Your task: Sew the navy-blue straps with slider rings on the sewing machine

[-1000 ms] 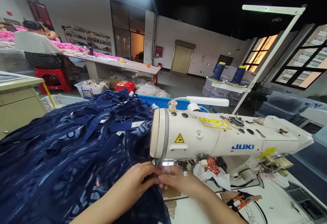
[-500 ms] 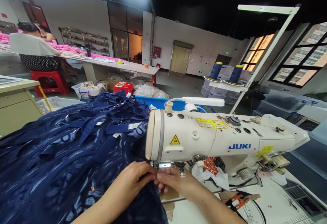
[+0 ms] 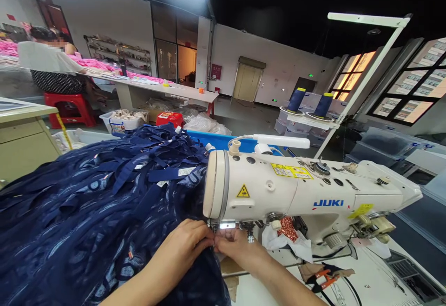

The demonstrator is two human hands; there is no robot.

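Note:
Both of my hands meet under the head of a white JUKI sewing machine (image 3: 258, 185), close to its needle area. My left hand (image 3: 191, 238) is closed in a pinch at the fingertips. My right hand (image 3: 235, 248) has its thumb and fingers pressed together against the left fingertips. Whatever they pinch is too small or hidden to make out. A big heap of navy lace garments (image 3: 139, 203) with straps and white labels lies to the left, reaching up to my left forearm.
Two navy thread cones (image 3: 296, 100) stand on a holder behind the machine. Orange-handled snips (image 3: 323, 280) and a cloth with copper-coloured bits (image 3: 288, 229) lie on the machine table. A blue bin (image 3: 223, 141) is behind. Two people sit at a far table (image 3: 188, 93) with pink fabric.
My right fingers have curled in more closely around the left fingertips. The hands stay at the needle area, and the view has shifted slightly.

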